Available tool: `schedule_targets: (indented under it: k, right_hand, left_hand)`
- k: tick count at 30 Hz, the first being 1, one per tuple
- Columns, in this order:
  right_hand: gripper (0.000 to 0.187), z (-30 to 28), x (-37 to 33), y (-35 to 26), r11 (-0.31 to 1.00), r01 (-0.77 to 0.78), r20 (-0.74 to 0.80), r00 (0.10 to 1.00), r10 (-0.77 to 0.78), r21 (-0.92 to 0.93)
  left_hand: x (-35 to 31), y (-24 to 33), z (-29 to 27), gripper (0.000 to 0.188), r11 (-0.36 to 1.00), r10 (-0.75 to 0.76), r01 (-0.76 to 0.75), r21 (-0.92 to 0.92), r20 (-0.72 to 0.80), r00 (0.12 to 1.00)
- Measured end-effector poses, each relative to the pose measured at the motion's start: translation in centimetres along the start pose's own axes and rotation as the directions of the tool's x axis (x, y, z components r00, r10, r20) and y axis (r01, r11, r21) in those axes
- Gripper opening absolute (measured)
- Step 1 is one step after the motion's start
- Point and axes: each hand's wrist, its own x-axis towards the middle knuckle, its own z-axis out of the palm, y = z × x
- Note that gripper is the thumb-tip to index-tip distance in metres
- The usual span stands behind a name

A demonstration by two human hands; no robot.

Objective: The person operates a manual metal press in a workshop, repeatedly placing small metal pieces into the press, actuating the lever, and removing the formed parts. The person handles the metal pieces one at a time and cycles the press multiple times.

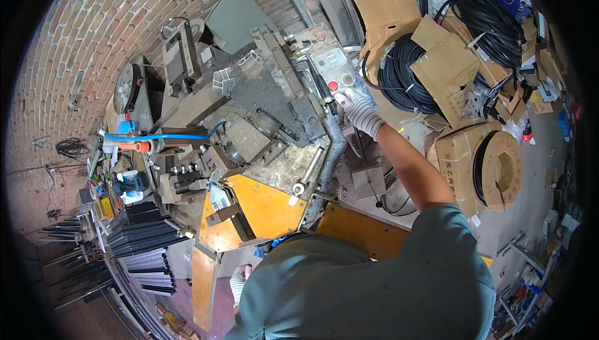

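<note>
My right hand [357, 109], in a striped white work glove, reaches out to the grey control panel [329, 59] on the far right side of a metal machine [268, 99]. Its fingertips lie right beside a red button [333, 85] and a black lever. Nothing shows in its grip. My left hand [239, 280], also gloved, hangs low by the bottom edge of the machine's orange side panel [268, 206]. My grey-green shirt hides most of that hand, so its fingers cannot be read.
Cardboard boxes [452, 68] and coils of black cable [402, 74] crowd the right, with a boxed reel [493, 168] nearer. A blue hose [159, 136] crosses the machine's left. Dark metal profiles [143, 234] are stacked lower left. A brick wall [93, 34] stands behind.
</note>
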Motion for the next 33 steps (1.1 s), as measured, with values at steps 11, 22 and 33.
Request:
schedule_targets:
  k: [11,22,33]
  right_hand:
    - [0.037,0.5,0.6,-3.0,0.968,-0.25,-0.232,0.941,0.248,0.022]
    - [0.031,1.8,0.5,-4.8,0.982,-0.178,-0.143,0.972,0.185,0.056]
    - [0.05,2.6,3.0,-1.5,0.978,-0.17,-0.144,0.978,0.152,-0.124]
  left_hand:
    - [-1.3,-2.1,0.1,0.026,0.989,-0.136,0.136,-0.06,0.012,0.991]
    - [-1.0,-2.7,1.3,0.026,0.991,-0.13,0.132,-0.038,0.041,0.991]
    - [-1.4,-3.3,1.9,0.027,0.992,-0.119,0.121,-0.033,0.058,0.991]
